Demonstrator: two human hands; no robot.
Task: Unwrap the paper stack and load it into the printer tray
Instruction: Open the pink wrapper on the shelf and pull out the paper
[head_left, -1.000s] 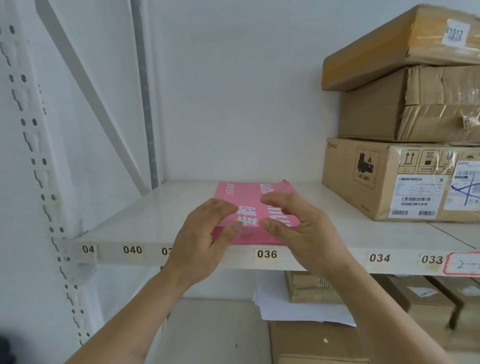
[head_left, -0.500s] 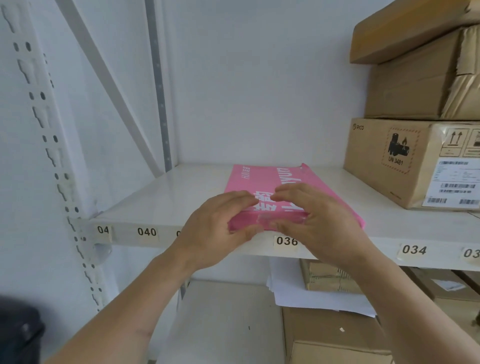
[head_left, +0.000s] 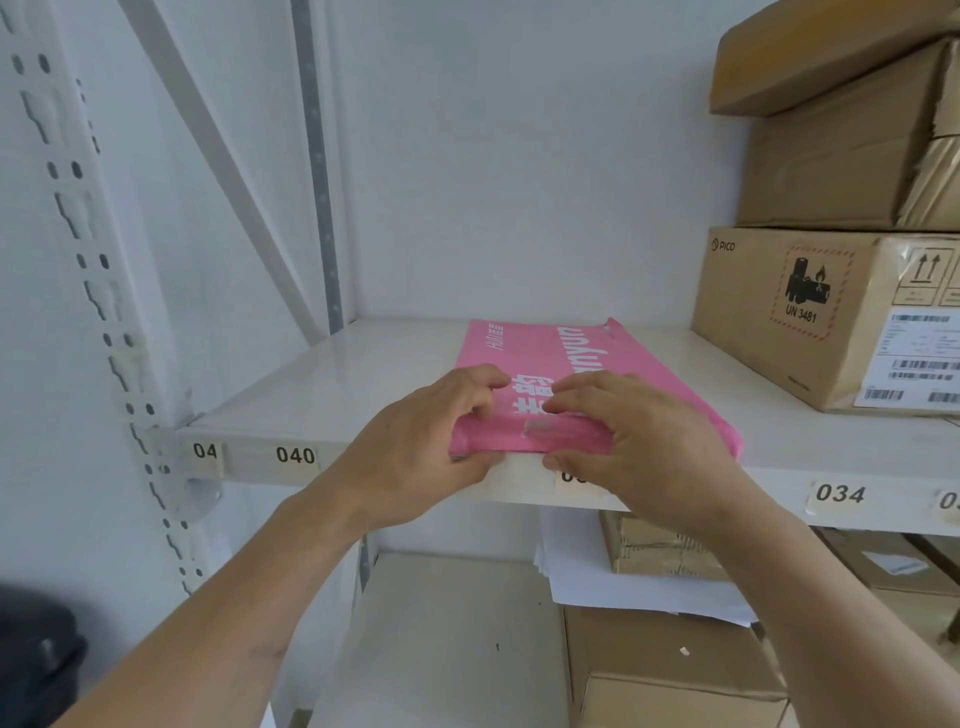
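On the white metal shelf (head_left: 332, 384), at its front lip, lies the flat pink wrapped paper pack with white lettering (head_left: 566, 364), and you have both hands on its near end. Your left hand (head_left: 421, 447) pinches the left corner, fingers on top and thumb underneath the edge; your right hand (head_left: 639, 447) holds the near edge beside it the same way, fingers curled over the top and thumb below. A strip of clear tape (head_left: 540, 428) sits on the front face between your hands.

Judging from this hold, the pack could slip off the lip if you pull it forward by the wrapper alone, since the thin pink skin may stretch or tear before the weight follows. Picking at the tape here, with part of the pack overhanging, could tip it down onto the loose white sheets (head_left: 623, 587) and brown cardboard cartons (head_left: 670, 665) below.

Your right hand covers the pack's right near corner and part of a shelf number label. The brown labelled carton (head_left: 789, 312) at right is cut off by the frame, and no printer or tray is in view
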